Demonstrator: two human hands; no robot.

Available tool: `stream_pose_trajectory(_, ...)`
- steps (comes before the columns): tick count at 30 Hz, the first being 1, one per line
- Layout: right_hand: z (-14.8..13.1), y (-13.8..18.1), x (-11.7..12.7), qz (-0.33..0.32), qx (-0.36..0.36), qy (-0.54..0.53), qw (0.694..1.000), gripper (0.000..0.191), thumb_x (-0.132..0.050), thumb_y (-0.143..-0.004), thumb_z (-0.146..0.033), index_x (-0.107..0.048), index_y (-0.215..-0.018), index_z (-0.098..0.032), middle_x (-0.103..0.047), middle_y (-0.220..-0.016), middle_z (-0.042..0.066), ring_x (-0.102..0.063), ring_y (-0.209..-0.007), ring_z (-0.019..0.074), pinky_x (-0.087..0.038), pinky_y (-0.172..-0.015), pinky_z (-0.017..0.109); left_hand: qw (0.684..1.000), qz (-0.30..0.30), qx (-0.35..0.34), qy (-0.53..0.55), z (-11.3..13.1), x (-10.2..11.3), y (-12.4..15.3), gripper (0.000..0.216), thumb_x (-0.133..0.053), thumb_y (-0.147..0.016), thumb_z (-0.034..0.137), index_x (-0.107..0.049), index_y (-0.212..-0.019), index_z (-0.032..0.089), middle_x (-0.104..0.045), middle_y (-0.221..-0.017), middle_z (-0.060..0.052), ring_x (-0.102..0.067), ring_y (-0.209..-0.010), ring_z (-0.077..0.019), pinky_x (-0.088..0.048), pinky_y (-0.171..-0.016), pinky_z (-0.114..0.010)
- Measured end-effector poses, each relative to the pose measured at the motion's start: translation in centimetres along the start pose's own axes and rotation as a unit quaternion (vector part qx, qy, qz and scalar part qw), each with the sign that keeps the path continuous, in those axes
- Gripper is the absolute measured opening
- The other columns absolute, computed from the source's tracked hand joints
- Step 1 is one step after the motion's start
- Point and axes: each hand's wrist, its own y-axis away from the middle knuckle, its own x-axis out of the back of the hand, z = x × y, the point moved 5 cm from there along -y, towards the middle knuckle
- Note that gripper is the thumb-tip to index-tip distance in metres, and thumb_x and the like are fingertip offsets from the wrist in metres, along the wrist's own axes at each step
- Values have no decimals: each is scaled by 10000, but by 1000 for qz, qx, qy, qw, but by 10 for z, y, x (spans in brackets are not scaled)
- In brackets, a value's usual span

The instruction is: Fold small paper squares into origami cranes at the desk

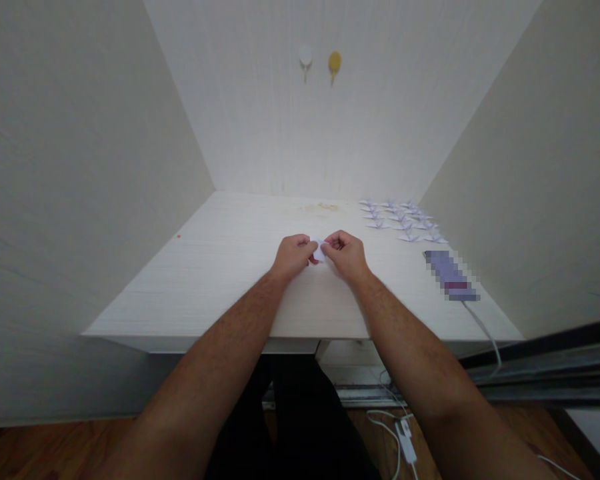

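A small piece of folded white paper point(319, 251) is held between my two hands above the middle of the white desk. My left hand point(296, 253) pinches its left side, thumb on top and fingers curled beneath. On the right side, the thumb and forefinger of my right hand point(347, 253) grip the upper edge. Fingers cover much of the paper, so its exact folds cannot be made out. Several folded white paper cranes point(400, 217) stand in rows at the desk's back right, beyond my right hand.
A blurred-out phone point(450, 275) lies on the right of the desk point(205, 273), its white cable point(485, 330) hanging over the front edge. Walls enclose the left, back and right. Two hooks, white point(305, 56) and yellow point(335, 61), are on the back wall. A power strip point(406, 440) lies below.
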Motion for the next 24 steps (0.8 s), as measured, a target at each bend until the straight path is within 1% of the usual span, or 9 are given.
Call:
stream_pose_trajectory(5, -2, 0, -1, -11, 48, -1, 999, 110, -661, -703, -274, -676, -750, -175, -601, -645, -10, -494, -578, 111, -399, -554, 240, 1000, 8, 15, 4, 1, 1, 0, 207, -575, -730, 269, -565, -553, 161, -593, -476, -13, -490, -398, -93, -336, -405, -196)
stream_pose_trajectory(8, -3, -1, 0, -16, 72, 0, 997, 105, -666, -708, -266, -705, -754, -180, -639, -699, 9, -523, -613, 118, -426, -598, 253, 999, 4, 17, 40, -5, 0, -4, 204, -581, -733, 284, -581, -574, 156, -615, -507, -27, -515, -418, -102, -386, -427, -206)
stream_pose_trajectory(10, -3, -1, 0, -20, 74, 6, 997, 112, -673, -706, -273, -717, -763, -188, -661, -731, 19, -543, -632, 125, -442, -626, 263, 998, -2, 19, 68, -9, -1, -6, 194, -592, -729, 290, -592, -592, 152, -620, -521, -31, -536, -435, -110, -414, -442, -213)
stream_pose_trajectory(13, -3, -1, 0, -35, 66, 9, 997, 146, -670, -709, -284, -733, -810, -199, -689, -780, 30, -574, -665, 137, -458, -658, 276, 995, -6, 19, 97, -12, -1, -9, 196, -604, -727, 300, -591, -600, 151, -612, -523, -29, -549, -445, -113, -426, -451, -216)
stream_pose_trajectory(15, -2, -2, 0, -41, 60, -7, 997, 156, -644, -730, -281, -738, -825, -199, -705, -806, 36, -597, -699, 144, -464, -682, 281, 994, -4, 21, 107, -13, -1, -9, 202, -610, -730, 311, -591, -608, 151, -605, -520, -27, -547, -442, -110, -419, -447, -213)
stream_pose_trajectory(17, 0, -3, 0, -43, 45, -31, 998, 163, -626, -743, -284, -738, -819, -192, -707, -789, 36, -602, -699, 145, -462, -683, 280, 994, -3, 25, 110, -13, -1, -10, 204, -614, -735, 320, -596, -625, 149, -604, -520, -29, -540, -434, -107, -410, -442, -213)
stream_pose_trajectory(21, 5, -4, -1, -51, 4, -42, 998, 186, -670, -700, -315, -729, -812, -179, -655, -663, 2, -532, -591, 121, -424, -590, 259, 992, -10, 26, 124, -13, -2, -9, 263, -632, -750, 385, -590, -639, 150, -609, -529, -32, -558, -455, -113, -423, -459, -218)
stream_pose_trajectory(24, 7, -4, -2, -51, -11, -49, 997, 192, -684, -675, -319, -713, -795, -172, -622, -627, -13, -497, -559, 106, -399, -553, 247, 991, -18, 25, 133, -13, -3, -8, 342, -641, -754, 473, -591, -649, 151, -612, -540, -34, -564, -463, -114, -425, -462, -219)
